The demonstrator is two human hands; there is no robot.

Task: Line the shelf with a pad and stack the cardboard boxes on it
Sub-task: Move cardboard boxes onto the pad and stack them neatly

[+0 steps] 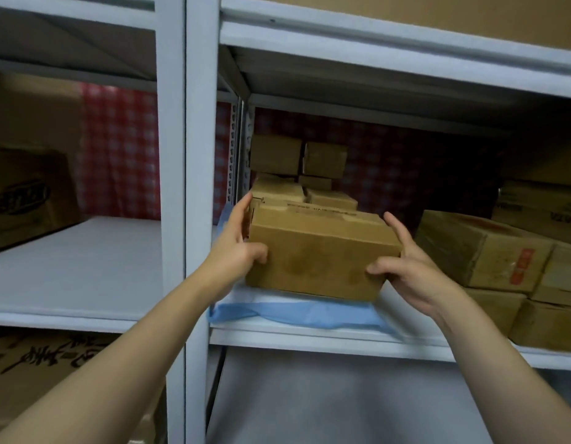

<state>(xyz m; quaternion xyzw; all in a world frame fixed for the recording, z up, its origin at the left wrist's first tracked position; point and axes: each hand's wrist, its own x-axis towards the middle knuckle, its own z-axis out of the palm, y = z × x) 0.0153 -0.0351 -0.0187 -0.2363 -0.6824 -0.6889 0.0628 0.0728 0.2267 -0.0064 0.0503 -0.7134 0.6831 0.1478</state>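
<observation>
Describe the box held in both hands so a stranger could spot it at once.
Find the white metal shelving rack and its right bay, where a thin light-blue pad lines the middle shelf. At the pad's front is a wide brown cardboard box. Unlike the smaller boxes stacked behind, it has the left hand and right hand gripping its ends.

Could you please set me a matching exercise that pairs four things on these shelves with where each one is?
Things:
1. blue pad
2. front box
3. small boxes
4. printed carton

Places:
A. gripped between the left hand and the right hand
B. stacked at the back of the bay
C. in the bay left of the post
D. spread on the shelf, under the front box

Pairs: 1-D; 2-A; 3-B; 4-C
</observation>
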